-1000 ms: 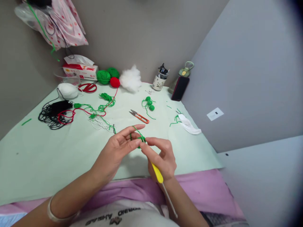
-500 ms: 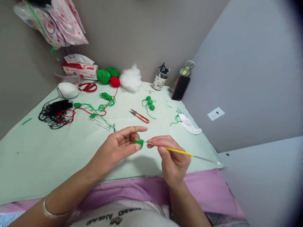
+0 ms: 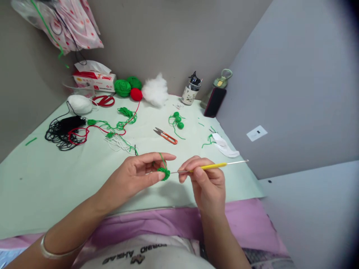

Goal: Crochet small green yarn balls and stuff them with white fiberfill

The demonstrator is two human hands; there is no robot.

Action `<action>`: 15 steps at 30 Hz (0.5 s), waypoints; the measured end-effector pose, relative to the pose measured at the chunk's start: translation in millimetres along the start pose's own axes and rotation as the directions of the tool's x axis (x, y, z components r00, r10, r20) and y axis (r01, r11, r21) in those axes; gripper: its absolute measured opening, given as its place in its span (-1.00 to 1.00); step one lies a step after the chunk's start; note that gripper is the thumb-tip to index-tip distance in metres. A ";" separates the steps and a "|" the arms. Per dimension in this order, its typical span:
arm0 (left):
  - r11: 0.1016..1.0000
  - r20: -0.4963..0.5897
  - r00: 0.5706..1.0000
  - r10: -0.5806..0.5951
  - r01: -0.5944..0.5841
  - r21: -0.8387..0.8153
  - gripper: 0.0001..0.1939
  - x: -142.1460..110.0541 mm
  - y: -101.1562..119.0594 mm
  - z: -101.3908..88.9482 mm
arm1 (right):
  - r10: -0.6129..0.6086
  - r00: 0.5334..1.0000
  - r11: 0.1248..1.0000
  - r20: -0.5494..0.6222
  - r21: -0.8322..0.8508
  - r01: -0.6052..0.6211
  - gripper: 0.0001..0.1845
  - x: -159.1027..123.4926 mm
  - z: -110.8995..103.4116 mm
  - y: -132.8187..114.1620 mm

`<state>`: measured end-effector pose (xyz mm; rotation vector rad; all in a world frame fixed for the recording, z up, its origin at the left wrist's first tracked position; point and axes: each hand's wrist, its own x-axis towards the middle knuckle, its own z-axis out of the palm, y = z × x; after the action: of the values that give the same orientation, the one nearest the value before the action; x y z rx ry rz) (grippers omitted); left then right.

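My left hand [image 3: 134,173] pinches a small green crochet piece [image 3: 164,173] between thumb and fingers. A strand of green yarn [image 3: 162,160] runs from the piece up over the raised index finger. My right hand [image 3: 206,179] is closed on a crochet hook [image 3: 213,166] with a yellow handle and a metal tip at each end. The hook's left tip meets the right edge of the green piece; whether it sits inside a stitch I cannot tell. Both hands are just above the table [image 3: 70,194], near its front edge.
Orange thread snips [image 3: 166,136] lie beyond my hands, with small green crocheted balls [image 3: 177,120] behind them. Tangled black yarn [image 3: 66,130] and green yarn [image 3: 126,123] spread to the left. Along the wall stand yarn balls [image 3: 122,88], white stuffing [image 3: 155,91], a jar [image 3: 190,93] and a phone [image 3: 215,102].
The hook has swung: its free right end is higher and closer to my right hand, which has turned. My left hand has tilted the green piece, so more of it shows.
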<state>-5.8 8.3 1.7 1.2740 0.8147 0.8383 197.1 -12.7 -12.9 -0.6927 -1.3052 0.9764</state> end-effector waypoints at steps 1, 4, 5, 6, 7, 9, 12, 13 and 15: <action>0.998 -0.003 1.000 -0.010 0.010 -0.064 -0.65 0.5 -2.1 3.2 | -0.038 0.999 0.998 -0.002 -0.040 0.038 -0.82 -0.6 3.1 1.9; 0.959 0.002 0.999 -0.039 0.038 -0.279 -0.59 2.5 -7.8 14.1 | -0.225 0.974 0.913 0.021 -0.344 0.218 -0.79 -6.4 12.1 9.9; 0.937 -0.005 0.999 -0.050 0.046 -0.347 -0.56 3.1 -9.0 17.4 | -0.310 0.949 0.833 0.053 -0.466 0.298 -0.73 -9.2 14.0 13.1; 0.913 -0.015 0.998 -0.065 0.053 -0.405 -0.52 3.5 -9.8 20.2 | -0.391 0.915 0.730 0.103 -0.571 0.377 -0.66 -11.9 15.1 16.4; 0.889 -0.023 0.996 -0.082 0.063 -0.454 -0.48 3.8 -10.1 22.3 | -0.463 0.872 0.619 0.159 -0.646 0.446 -0.60 -14.3 15.6 19.4; 0.845 -0.004 0.992 -0.126 0.105 -0.524 -0.43 4.1 -10.3 24.6 | -0.546 0.806 0.470 0.229 -0.712 0.522 -0.53 -16.9 15.0 23.6; 0.796 0.075 0.982 -0.171 0.183 -0.578 -0.46 4.3 -11.3 24.3 | -0.514 0.844 0.587 0.155 -0.654 0.478 -0.58 -14.8 13.3 22.7; 0.789 0.091 0.981 -0.169 0.190 -0.584 -0.48 4.5 -11.9 23.7 | -0.472 0.875 0.669 0.104 -0.605 0.432 -0.62 -12.9 12.9 20.7; 0.793 0.101 0.982 -0.159 0.188 -0.580 -0.48 4.7 -13.0 22.3 | -0.377 0.926 0.803 0.031 -0.486 0.344 -0.71 -8.9 12.4 16.1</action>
<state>17.0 0.8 -8.9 0.6490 0.5555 0.8217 182.0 -14.6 -29.0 -0.8059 -1.5701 0.3040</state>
